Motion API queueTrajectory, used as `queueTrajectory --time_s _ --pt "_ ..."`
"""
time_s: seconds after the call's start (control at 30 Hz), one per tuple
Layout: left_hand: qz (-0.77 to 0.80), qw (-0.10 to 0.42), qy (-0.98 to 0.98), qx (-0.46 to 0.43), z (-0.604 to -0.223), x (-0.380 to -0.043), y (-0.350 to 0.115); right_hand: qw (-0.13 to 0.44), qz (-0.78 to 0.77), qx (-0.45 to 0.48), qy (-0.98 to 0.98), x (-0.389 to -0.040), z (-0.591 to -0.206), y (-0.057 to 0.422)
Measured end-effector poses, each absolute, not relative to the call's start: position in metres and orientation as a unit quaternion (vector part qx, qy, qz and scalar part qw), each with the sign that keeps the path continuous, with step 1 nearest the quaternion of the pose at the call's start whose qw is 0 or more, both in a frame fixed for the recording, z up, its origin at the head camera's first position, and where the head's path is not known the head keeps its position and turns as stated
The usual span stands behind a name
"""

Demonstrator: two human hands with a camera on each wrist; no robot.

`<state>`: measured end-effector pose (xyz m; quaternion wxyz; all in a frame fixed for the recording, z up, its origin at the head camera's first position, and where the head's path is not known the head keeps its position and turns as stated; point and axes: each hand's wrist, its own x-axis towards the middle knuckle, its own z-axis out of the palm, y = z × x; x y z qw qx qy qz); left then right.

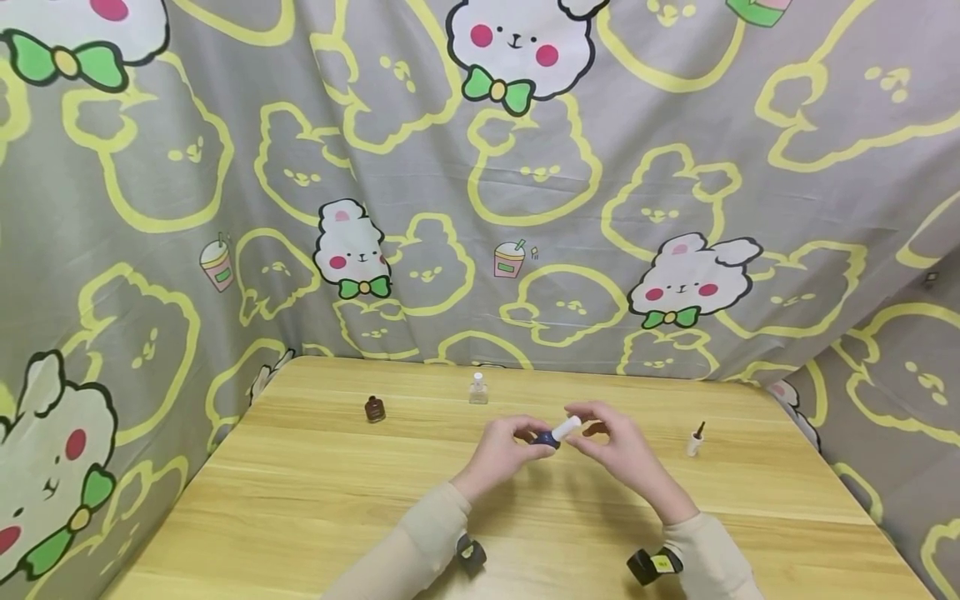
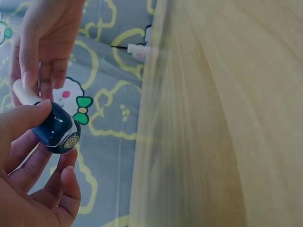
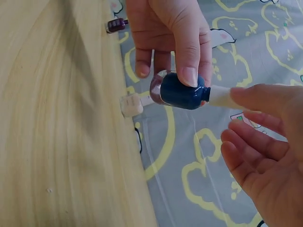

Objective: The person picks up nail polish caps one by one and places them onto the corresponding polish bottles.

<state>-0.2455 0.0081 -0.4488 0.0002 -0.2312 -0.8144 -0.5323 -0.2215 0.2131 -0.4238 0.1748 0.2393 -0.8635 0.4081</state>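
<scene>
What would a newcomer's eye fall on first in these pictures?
Probably the gray cartoon cloth, which fills the background behind the wooden table. Next, above the table, the left hand holds a dark blue bottle while the right hand pinches its white cap.

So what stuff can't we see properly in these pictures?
Head view: part of the blue bottle, covered by the left hand.
Right wrist view: the far end of the white cap, behind the right hand.
Right wrist view: any writing on the clear bottle, too blurred.
Head view: any writing on the dark red bottle, too small.
</scene>
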Motion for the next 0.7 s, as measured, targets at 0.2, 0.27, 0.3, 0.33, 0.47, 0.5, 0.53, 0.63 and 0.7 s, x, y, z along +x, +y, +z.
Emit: queueTrajectory --time_s 0.2,0.27,0.3,0.33,0.47,0.5,0.53,0.63,0.7 --pt "-0.576 -0.044 -0.789 -0.208 -0.4498 -0.2469 0.0087 0.099 0.522 0.18 -0.828 -0.223 -0.4273 0.2161" --pt "-0.584 -0.053 -0.783 -0.207 -0.4503 -0.2466 0.0088 0.067 0.549 0.162 -0.817 -0.2226 -0.4282 0.2161" --pt "-0.586 -0.054 -0.782 -0.206 -0.4508 -0.2466 0.009 0.054 0.561 0.156 -0.811 -0.2226 -0.4288 0.2157" --pt "-0.588 -0.055 -0.78 -0.207 -0.4514 -0.2468 0.009 0.045 0.569 0.155 -0.806 -0.2229 -0.4296 0.2154" --pt "-0.589 -0.053 -0.777 -0.213 -0.4526 -0.2464 0.0098 0.029 0.594 0.177 -0.784 -0.2237 -0.4328 0.2132" --pt "-0.59 -0.053 -0.776 -0.216 -0.4526 -0.246 0.0099 0.028 0.598 0.183 -0.78 -0.2236 -0.4332 0.2128" --pt "-0.59 -0.052 -0.776 -0.218 -0.4526 -0.2457 0.0101 0.03 0.6 0.188 -0.777 -0.2235 -0.4336 0.2124" --pt "-0.588 -0.054 -0.777 -0.219 -0.4521 -0.2446 0.0107 0.037 0.601 0.197 -0.774 -0.2229 -0.434 0.2117" --pt "-0.587 -0.054 -0.778 -0.217 -0.4519 -0.244 0.0108 0.043 0.598 0.196 -0.776 -0.2225 -0.4339 0.2113"
